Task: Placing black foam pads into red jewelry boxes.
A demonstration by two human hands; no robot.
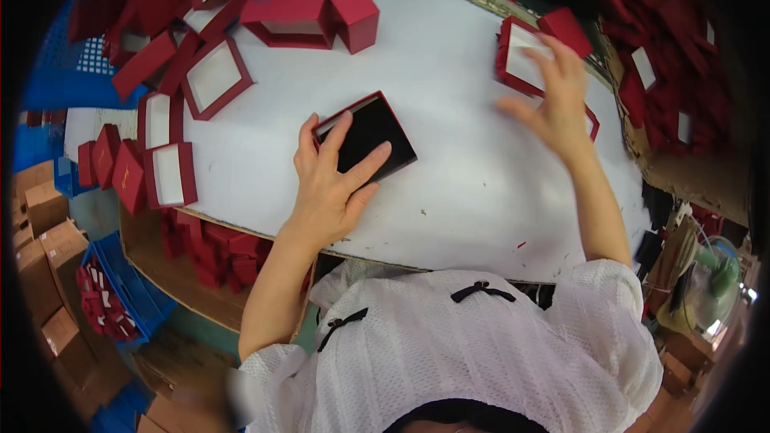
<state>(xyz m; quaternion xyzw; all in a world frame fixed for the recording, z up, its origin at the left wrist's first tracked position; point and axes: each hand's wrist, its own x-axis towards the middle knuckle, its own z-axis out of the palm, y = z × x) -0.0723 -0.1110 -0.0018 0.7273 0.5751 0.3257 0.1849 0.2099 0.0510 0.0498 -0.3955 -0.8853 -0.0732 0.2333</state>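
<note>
- White blouse (449, 321) with black bows fills the near part of the head view, just below the desk (449, 208).
- Left hand (325, 184): fingers spread over a black-lined red box (369, 124) that sits near the middle of the desk, turned at an angle. Two fingertips rest on the black lining; the thumb lies off to the near side. Whether the hand grips the box or only presses on it, I cannot tell.
- For this hold, a light, even press seems best: enough to stop the box sliding on the smooth desk, without scuffing or denting the dark lining.
- Right hand (557, 100): fingers parted and unclenched, blurred, over or beside a white-lined red box (521, 60) at the far right of the desk. Contact cannot be made out.
- With boxes so close together there, picking one up would probably go best by its side walls, clear of the red box (566, 30) just behind it.
- White-lined red boxes (216, 76) are heaped at the far left, some tilted against others; keeping the wrists away from that pile should avoid toppling it.
- Beyond the desk's right edge, a cardboard carton (698, 184) holds more red pieces.
</note>
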